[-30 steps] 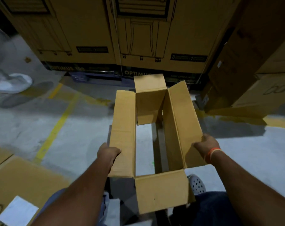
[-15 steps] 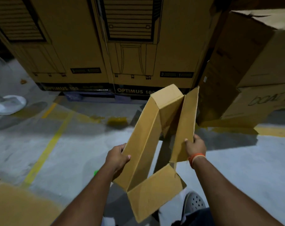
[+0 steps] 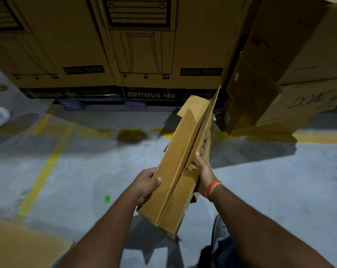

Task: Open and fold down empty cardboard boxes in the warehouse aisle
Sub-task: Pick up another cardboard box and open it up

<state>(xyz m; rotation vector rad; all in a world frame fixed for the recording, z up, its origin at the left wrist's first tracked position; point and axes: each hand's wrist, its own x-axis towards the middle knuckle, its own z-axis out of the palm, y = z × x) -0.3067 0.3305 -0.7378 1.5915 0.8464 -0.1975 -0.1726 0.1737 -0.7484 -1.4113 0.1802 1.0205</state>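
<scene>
A brown cardboard box point(image 3: 180, 151) is pressed almost flat and held tilted in front of me, its far end pointing up to the right. My left hand point(image 3: 147, 181) grips its left side, thumb on the top panel. On the right edge, my right hand point(image 3: 202, 174), with an orange band at the wrist, holds the box, its fingers around the folded panels. Handwriting shows on the right panel.
Large printed cartons point(image 3: 144, 45) marked OPTIMUS 100 stand ahead on a pallet. More brown boxes point(image 3: 291, 74) are stacked at the right. Flattened cardboard point(image 3: 19, 246) lies at the lower left. Yellow floor lines point(image 3: 46, 167) cross the grey concrete. My shoe point(image 3: 218, 231) shows below the box.
The box, open as a rectangle a second ago, has been squeezed sideways until nearly flat. Both hands came closer together, and the view tilted up toward the cartons.
</scene>
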